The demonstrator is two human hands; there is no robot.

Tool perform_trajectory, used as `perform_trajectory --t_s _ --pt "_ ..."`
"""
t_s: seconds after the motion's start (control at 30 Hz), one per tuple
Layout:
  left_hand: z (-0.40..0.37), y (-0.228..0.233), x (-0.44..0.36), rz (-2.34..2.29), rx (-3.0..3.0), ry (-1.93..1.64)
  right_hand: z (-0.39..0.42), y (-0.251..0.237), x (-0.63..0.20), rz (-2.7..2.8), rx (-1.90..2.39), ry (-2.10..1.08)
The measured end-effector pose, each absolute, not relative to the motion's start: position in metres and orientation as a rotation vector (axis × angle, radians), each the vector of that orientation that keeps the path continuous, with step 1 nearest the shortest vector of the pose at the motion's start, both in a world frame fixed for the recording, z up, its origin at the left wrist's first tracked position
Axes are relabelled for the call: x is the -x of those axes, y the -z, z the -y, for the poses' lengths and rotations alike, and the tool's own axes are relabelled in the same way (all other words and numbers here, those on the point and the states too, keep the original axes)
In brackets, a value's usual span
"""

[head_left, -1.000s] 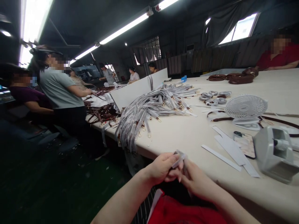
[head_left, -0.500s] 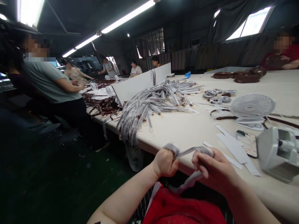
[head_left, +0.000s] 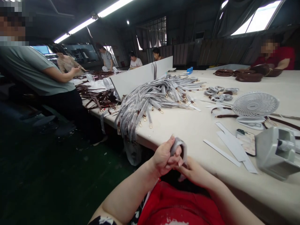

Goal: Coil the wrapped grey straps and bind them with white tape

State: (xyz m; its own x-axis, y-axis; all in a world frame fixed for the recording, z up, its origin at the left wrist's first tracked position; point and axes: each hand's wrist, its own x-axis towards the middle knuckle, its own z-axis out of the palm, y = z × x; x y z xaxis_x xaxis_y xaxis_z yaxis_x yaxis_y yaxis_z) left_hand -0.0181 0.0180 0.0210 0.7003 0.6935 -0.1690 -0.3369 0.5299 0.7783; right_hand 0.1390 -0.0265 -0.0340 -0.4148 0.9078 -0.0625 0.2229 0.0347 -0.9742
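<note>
From the head view, the left hand [head_left: 164, 157] pinches a looped grey strap [head_left: 179, 147] at the table [head_left: 187, 131] edge; the right hand [head_left: 193, 172] grips its lower end (fingers touching). Strap pile [head_left: 152, 100] lies beyond.

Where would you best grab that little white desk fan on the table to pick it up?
Probably by the flat base under the round grille, coming from the near side. The white fan tilts back, its grille is thin wire-like ribs, and a phone and paper strips lie close in front, so a low pinch on the base looks surest.
</note>
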Motion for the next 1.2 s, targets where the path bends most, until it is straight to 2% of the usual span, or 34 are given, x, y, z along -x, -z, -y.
perform_trajectory --t_s 0.13,0.27,0.37,0.47,0.53,0.6,0.63,0.7,0.77,0.83,0.9,1.03,1.2 --pt "-0.044 -0.03 0.029 -0.595 -0.919 -0.974 0.046 0.048 -0.112 1.841 1.005 -1.692" --pt "-0.064 -0.007 0.04 -0.938 -1.74 -1.383 0.066 0.029 -0.12 1.767 0.825 -1.893" --pt "-0.059 0.016 0.043 -0.941 -2.09 -1.299 0.059 0.004 -0.15 1.479 0.841 -1.831" --pt "-0.036 0.025 0.039 -0.822 -2.182 -1.032 0.027 -0.009 -0.184 1.347 1.004 -1.523" --pt "-0.021 0.02 0.035 -0.751 -1.984 -0.789 0.005 -0.008 -0.196 1.406 1.2 -1.216" --pt "-0.011 0.009 0.032 -0.658 -1.562 -0.625 -0.007 -0.003 -0.194 1.51 1.31 -1.042" --pt "-0.01 0.003 0.031 -0.599 -1.348 -0.583 -0.008 0.001 -0.189 1.56 1.303 -1.051" --pt "-0.012 -0.011 0.031 -0.503 -1.025 -0.567 -0.003 0.008 -0.175 1.588 1.18 -1.261" --pt "-0.02 -0.023 0.035 -0.465 -0.829 -0.601 0.007 0.016 -0.162 1.484 1.04 -1.518" --pt "-0.029 -0.034 0.041 -0.451 -0.694 -0.656 0.014 0.025 -0.154 1.414 1.0 -1.613" --pt "-0.036 -0.042 0.048 -0.415 -0.604 -0.726 0.014 0.034 -0.154 1.524 1.081 -1.486" --pt "-0.045 -0.048 0.059 -0.375 -0.529 -0.856 0.006 0.051 -0.158 1.767 1.321 -1.028" --pt "-0.05 -0.047 0.065 -0.395 -0.492 -0.924 0.004 0.063 -0.164 1.707 1.427 -0.857"
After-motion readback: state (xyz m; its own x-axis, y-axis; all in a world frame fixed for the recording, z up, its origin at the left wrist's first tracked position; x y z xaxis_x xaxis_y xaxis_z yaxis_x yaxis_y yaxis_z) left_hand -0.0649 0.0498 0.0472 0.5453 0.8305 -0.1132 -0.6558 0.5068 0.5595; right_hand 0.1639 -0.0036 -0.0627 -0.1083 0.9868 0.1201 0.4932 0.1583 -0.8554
